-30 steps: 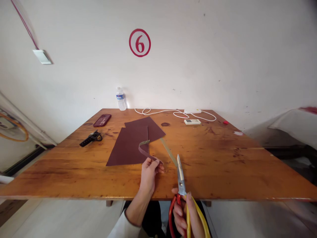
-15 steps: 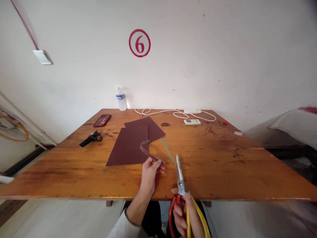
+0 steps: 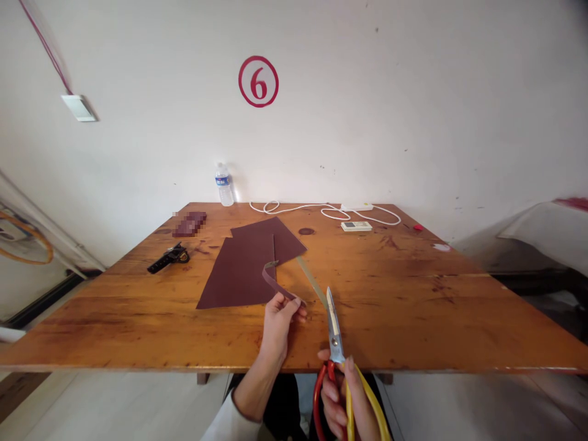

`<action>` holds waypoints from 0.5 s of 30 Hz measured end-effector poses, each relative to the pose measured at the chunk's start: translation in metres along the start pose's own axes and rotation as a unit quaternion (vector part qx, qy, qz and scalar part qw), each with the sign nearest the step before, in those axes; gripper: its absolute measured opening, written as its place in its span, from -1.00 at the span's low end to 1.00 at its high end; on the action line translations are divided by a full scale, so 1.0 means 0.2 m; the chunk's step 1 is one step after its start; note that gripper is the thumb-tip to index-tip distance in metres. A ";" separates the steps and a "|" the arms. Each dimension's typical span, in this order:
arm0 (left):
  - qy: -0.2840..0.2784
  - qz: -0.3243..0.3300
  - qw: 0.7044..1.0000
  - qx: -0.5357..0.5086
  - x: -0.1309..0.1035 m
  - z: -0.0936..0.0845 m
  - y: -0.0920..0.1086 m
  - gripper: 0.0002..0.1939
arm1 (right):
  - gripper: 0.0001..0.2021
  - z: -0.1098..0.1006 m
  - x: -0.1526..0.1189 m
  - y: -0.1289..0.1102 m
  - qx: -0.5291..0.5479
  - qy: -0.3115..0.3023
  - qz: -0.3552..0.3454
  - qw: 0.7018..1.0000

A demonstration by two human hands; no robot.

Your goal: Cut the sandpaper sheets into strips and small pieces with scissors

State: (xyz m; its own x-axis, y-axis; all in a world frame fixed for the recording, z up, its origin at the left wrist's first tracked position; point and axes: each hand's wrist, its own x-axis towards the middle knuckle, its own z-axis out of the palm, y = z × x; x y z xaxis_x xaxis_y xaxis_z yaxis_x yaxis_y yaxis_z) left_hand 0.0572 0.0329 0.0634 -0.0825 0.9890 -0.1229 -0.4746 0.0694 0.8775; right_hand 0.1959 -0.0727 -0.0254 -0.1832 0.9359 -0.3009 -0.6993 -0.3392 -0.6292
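Observation:
Between the fingertips of my left hand (image 3: 277, 324) is a narrow brown strip (image 3: 272, 280), which curls up and away from the table. Its far end bends over the right edge of a dark maroon sheet (image 3: 239, 272). A second maroon sheet (image 3: 280, 233) lies partly under the first, farther back. My right hand (image 3: 340, 398) grips scissors (image 3: 334, 340) with one red and one yellow handle. Their blades are together and point away from me. A thin pale strip (image 3: 312, 282) runs along the table from the rear sheet to the blade tips.
The wooden table (image 3: 413, 312) meets a white wall. Toward the back stand a water bottle (image 3: 224, 185) and a white cable (image 3: 294, 209) with a small white device (image 3: 356, 226). On the left lie a black strap-like item (image 3: 168, 258) and a pixelated dark red object (image 3: 190, 225).
Hardly anything differs. The curled brown strip in my left hand has shifted very slightly to the right; the scissors stay where they were.

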 end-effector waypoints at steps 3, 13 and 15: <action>-0.003 -0.001 1.000 0.005 0.00 0.00 0.00 -0.79 | -0.46 0.01 0.00 0.00 -0.001 -0.001 -0.006 1.000; -0.007 0.003 1.000 0.011 0.00 0.00 0.00 -0.81 | -0.45 0.05 -0.02 -0.01 0.004 0.001 -0.018 1.000; -0.006 0.003 1.000 0.009 0.00 0.00 0.00 -0.81 | -0.43 0.05 -0.02 -0.01 0.007 -0.010 -0.012 1.000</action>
State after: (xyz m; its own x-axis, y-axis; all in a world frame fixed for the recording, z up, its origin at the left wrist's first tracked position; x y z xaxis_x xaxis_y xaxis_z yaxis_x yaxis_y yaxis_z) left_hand 0.0568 0.0319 0.0628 -0.0739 0.9909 -0.1125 -0.4579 0.0665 0.8865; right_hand 0.1916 -0.0752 -0.0160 -0.1798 0.9454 -0.2717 -0.7128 -0.3156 -0.6264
